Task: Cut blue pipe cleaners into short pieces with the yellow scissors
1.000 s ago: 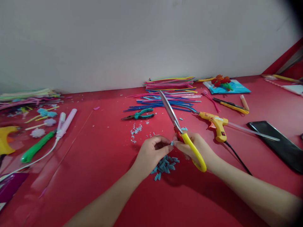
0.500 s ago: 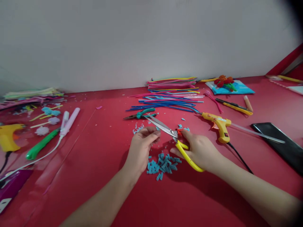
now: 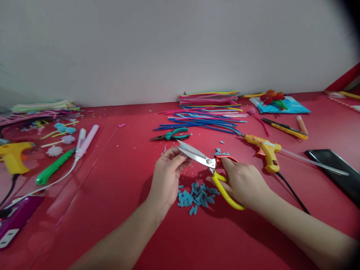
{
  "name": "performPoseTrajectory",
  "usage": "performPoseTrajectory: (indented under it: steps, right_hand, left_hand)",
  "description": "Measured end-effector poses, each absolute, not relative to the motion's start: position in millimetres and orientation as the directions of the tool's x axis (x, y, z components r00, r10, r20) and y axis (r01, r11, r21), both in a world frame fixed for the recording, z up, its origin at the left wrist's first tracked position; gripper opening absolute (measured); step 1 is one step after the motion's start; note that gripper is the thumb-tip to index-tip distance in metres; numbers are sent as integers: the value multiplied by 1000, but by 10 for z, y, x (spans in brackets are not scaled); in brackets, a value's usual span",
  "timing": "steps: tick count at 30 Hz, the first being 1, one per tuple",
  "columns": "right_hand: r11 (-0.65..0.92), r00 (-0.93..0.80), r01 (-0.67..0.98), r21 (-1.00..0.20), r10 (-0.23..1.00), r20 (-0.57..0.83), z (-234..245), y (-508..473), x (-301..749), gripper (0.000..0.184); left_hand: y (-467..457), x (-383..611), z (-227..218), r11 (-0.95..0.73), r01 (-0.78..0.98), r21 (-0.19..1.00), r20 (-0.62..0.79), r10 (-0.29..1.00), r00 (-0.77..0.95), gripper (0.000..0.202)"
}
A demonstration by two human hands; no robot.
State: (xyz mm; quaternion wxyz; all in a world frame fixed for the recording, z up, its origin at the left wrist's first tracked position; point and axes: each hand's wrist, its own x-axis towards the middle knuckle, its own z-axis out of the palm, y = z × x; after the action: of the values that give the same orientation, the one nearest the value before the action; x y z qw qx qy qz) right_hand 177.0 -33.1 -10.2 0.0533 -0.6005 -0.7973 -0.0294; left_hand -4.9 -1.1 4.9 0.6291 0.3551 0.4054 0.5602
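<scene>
A person's two bare forearms reach in from the bottom edge over a red tabletop (image 3: 118, 225). Between the hands lies a small heap of cut blue pieces (image 3: 197, 195). The right hand (image 3: 244, 183), at 3 o'clock of the heap, is wrapped through the yellow handles of a pair of scissors (image 3: 209, 163), whose steel blades lie together and point toward 10 o'clock. The left hand (image 3: 165, 176), at 9 o'clock of the heap, has its fingers drawn in narrow, the fingertips (image 3: 180, 153) touching the blade tips; whether they pinch anything cannot be told.

Just beyond, at 12 o'clock, lie teal-handled pliers (image 3: 171, 135). At 2 o'clock a yellow glue gun (image 3: 266, 150) rests on its side, a black phone (image 3: 334, 168) farther out at 3 o'clock. Well off at 9 o'clock lie a green-handled tool (image 3: 53, 168) and a second yellow glue gun (image 3: 12, 157). Farther back, loose blue pipe cleaners (image 3: 199, 123) fan out before a stack of pink and yellow ones (image 3: 208, 98) against the grey wall (image 3: 168, 48).
</scene>
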Motion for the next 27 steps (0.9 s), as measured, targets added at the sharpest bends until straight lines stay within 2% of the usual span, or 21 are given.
performPoseTrajectory:
  steps: [8, 19, 27]
  right_hand:
    - [285, -283, 958, 10, 944, 170, -99, -348, 1769, 32]
    - [286, -282, 958, -2, 946, 162, -117, -336, 1772, 36]
    - [322, -317, 947, 13, 926, 202, -119, -345, 1786, 31]
  left_hand:
    - [-22, -42, 55, 102, -451, 886, -98, 995, 32, 5]
    - [-20, -47, 61, 106, -460, 881, -102, 994, 33, 4]
    - [-22, -49, 59, 97, -461, 882, -92, 995, 34, 4]
